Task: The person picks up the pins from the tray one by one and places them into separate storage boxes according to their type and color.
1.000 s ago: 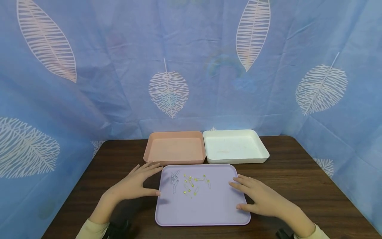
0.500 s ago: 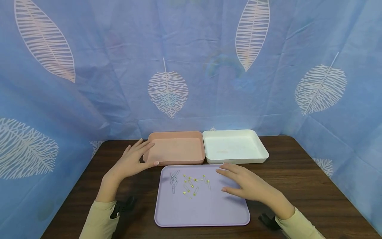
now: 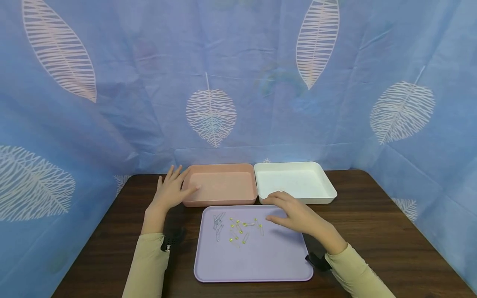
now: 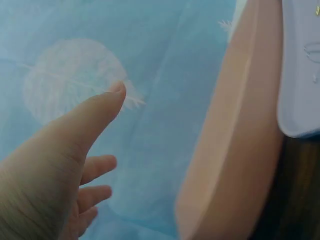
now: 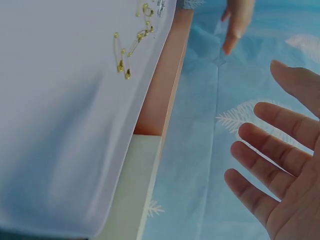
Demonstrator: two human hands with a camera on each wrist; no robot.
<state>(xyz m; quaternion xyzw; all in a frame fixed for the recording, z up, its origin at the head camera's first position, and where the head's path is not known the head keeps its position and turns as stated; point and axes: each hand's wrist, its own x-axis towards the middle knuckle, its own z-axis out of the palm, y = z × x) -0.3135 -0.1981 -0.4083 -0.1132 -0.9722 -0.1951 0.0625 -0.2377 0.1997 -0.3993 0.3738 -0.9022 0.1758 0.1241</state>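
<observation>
On a lilac tray [image 3: 253,265] lie two groups of safety pins. The silver pins [image 3: 218,223] form a small cluster at the left, and several yellow pins [image 5: 120,66] are scattered around the middle. My left hand [image 3: 167,196], fingers spread, is at the left end of a pink tray [image 3: 227,186], its thumb overlapping that tray in the head view. Above the far right part of the lilac tray is my right hand [image 3: 292,213], fingertips near the front edge of a white tray [image 3: 294,182]. Its palm and extended fingers [image 5: 270,155] hold nothing.
Behind the lilac tray, the pink and white trays stand side by side, and nothing shows inside either. All three rest on a dark wooden table [image 3: 372,236]. A blue cloth [image 3: 261,111] with white leaf prints hangs around the back and sides.
My left hand has moved forward from the lilac tray's left rim to the pink tray's left end. My right hand has moved left and forward from the lilac tray's right rim. The pins stay put.
</observation>
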